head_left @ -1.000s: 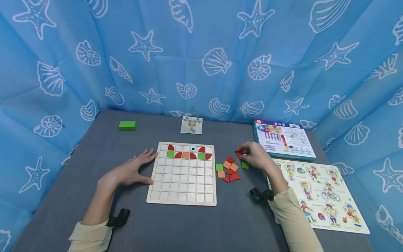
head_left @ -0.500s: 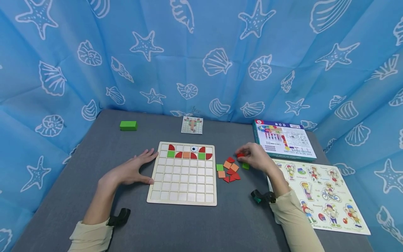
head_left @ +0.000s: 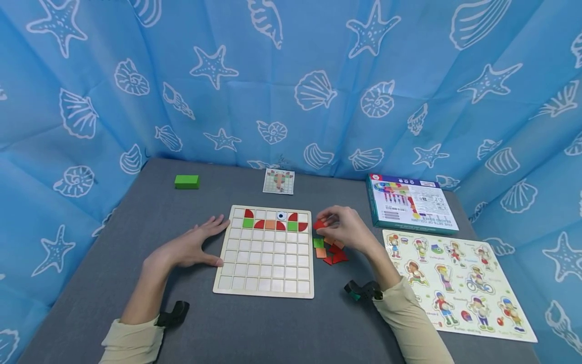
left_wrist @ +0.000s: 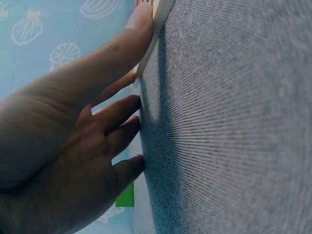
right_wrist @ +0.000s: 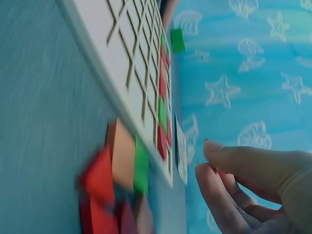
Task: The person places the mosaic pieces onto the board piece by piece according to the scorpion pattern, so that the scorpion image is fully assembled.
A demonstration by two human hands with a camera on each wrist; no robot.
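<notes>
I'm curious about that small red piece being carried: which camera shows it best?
The head view: the red piece sits pinched in the right hand beside the grid board. The right wrist view hides it behind fingers; the left wrist view misses it.

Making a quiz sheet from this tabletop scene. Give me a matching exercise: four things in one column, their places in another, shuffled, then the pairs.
Things:
1. green block
2. left hand
3. right hand
4. pattern card

Places:
A. pinching a red piece
B. far left of the table
C. flat against the grid board left edge
D. just beyond the board's far edge

Pairs: 1-B, 2-C, 3-A, 4-D
</notes>
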